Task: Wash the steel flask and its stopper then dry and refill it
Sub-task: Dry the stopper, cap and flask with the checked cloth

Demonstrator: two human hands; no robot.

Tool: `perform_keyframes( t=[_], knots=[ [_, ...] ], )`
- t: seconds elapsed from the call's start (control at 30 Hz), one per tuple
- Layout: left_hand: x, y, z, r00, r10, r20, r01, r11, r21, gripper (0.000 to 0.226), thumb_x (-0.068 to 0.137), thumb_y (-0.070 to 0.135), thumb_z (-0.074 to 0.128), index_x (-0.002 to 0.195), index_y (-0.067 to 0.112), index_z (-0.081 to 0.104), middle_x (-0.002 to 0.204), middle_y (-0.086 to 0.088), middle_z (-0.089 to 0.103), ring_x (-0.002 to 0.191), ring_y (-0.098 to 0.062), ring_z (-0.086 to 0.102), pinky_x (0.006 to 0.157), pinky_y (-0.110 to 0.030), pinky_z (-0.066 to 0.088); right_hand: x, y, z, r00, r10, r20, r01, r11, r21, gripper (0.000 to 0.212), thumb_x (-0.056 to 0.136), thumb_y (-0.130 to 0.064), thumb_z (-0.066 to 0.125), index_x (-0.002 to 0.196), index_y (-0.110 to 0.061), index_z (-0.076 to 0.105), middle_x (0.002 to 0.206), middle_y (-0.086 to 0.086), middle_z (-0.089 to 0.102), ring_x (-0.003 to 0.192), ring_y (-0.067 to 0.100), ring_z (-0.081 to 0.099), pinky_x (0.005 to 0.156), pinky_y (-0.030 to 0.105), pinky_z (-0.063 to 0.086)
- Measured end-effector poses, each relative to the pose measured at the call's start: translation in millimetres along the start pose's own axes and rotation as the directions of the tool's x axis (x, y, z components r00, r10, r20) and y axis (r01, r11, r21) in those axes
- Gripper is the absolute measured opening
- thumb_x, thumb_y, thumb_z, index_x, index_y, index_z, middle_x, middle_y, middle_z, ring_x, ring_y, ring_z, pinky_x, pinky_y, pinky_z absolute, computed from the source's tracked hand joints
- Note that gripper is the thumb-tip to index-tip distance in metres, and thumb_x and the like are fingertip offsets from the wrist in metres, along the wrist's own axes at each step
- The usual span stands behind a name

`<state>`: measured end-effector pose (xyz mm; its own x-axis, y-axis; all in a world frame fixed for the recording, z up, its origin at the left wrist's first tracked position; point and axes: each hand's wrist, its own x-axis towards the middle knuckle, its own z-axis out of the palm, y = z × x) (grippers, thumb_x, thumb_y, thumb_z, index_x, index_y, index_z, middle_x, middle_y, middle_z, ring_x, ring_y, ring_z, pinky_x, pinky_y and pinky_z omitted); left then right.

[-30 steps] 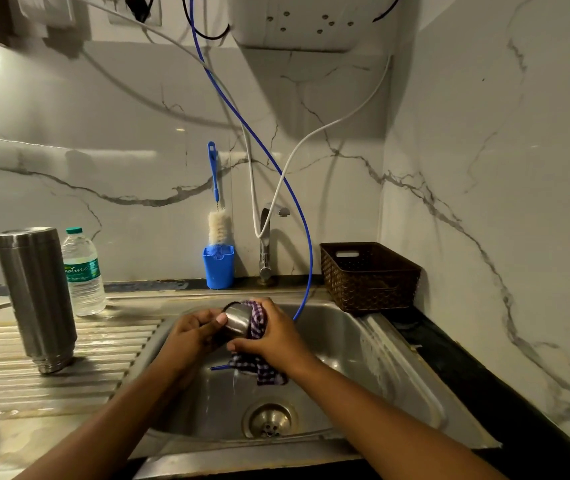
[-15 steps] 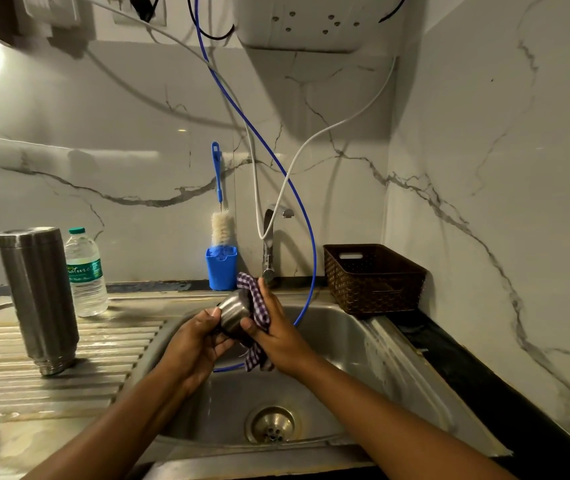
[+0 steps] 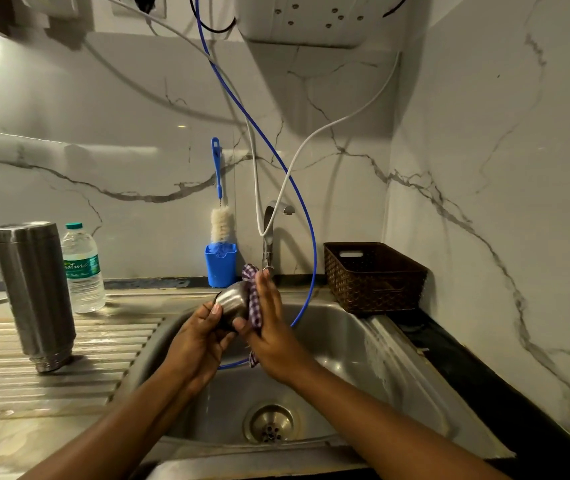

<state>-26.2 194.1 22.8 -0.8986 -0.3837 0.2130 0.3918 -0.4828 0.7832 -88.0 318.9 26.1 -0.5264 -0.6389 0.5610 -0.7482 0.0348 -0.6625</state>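
Observation:
The steel flask (image 3: 36, 292) stands upside down on the ribbed drainboard at the left. Over the sink, my left hand (image 3: 200, 337) grips a small rounded steel cap or stopper (image 3: 231, 301). My right hand (image 3: 269, 323) presses a purple checked cloth (image 3: 253, 299) against the cap, its fingers straight and pointing up, its thumb under the cap. The cloth's lower end hangs below my right palm. A plastic water bottle (image 3: 82, 268) with a green label stands just behind the flask.
The steel sink (image 3: 363, 375) with its drain (image 3: 269, 424) lies below my hands. The tap (image 3: 271, 233) rises behind them, with blue and white hoses looping down. A bottle brush in a blue holder (image 3: 220, 261) and a brown basket (image 3: 373, 275) stand at the back.
Both hands have lifted the cap and cloth higher, toward the tap. My right hand has gone from wrapped round the cloth to flat against it, fingers up.

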Motion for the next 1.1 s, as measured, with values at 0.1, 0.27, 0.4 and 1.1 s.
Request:
perform_keyframes(
  t=[0.1,0.27,0.4,1.1],
  knots=[
    [0.2,0.8,-0.5,1.0,-0.008,-0.022,0.007,1.0,-0.02,0.018,0.096,0.013,0.042,0.101,0.008,0.058,0.084,-0.008,0.066,0.063,-0.011,0.065,0.049,-0.017,0.052,0.4,10.4,14.2,0.971,-0.239,-0.008,0.212,0.88,-0.426,0.076,0.094,-0.051,0.035,0.148,-0.016,-0.006,0.156,0.001,-0.019,0.142,0.012,-0.022,0.118,0.035,-0.007],
    [2.7,0.9,-5.1,1.0,-0.015,0.023,0.013,0.998,0.064,0.023,0.095,0.013,0.043,0.111,0.006,0.058,0.094,-0.01,0.069,0.075,-0.015,0.068,0.067,-0.023,0.058,11.3,0.8,2.1,1.0,-0.009,-0.025,0.008,1.0,-0.029,0.077,0.094,-0.04,0.049,0.15,-0.027,-0.002,0.158,-0.007,-0.002,0.143,0.007,0.004,0.117,0.036,0.016],
    [1.2,4.0,-8.7,0.998,0.003,0.06,-0.015,0.98,0.2,0.027,0.093,0.019,0.044,0.112,0.007,0.059,0.101,-0.011,0.068,0.092,-0.019,0.065,0.077,-0.029,0.053,9.2,2.1,-22.2,0.958,0.244,0.151,-0.281,0.903,0.324,0.081,0.083,-0.033,0.067,0.147,-0.034,0.017,0.151,0.0,0.031,0.133,0.018,0.036,0.109,0.042,0.037],
    [1.1,8.7,-17.2,0.985,-0.069,0.159,0.008,0.934,0.358,0.099,0.043,0.045,0.092,0.124,0.007,0.051,0.11,-0.017,0.067,0.096,-0.029,0.068,0.076,-0.037,0.057,3.5,-0.8,-14.3,0.975,-0.211,-0.065,0.179,0.927,-0.329,0.067,0.067,-0.031,0.082,0.123,-0.019,0.048,0.12,0.002,0.052,0.112,0.01,0.043,0.087,0.005,0.027]
  ],
)
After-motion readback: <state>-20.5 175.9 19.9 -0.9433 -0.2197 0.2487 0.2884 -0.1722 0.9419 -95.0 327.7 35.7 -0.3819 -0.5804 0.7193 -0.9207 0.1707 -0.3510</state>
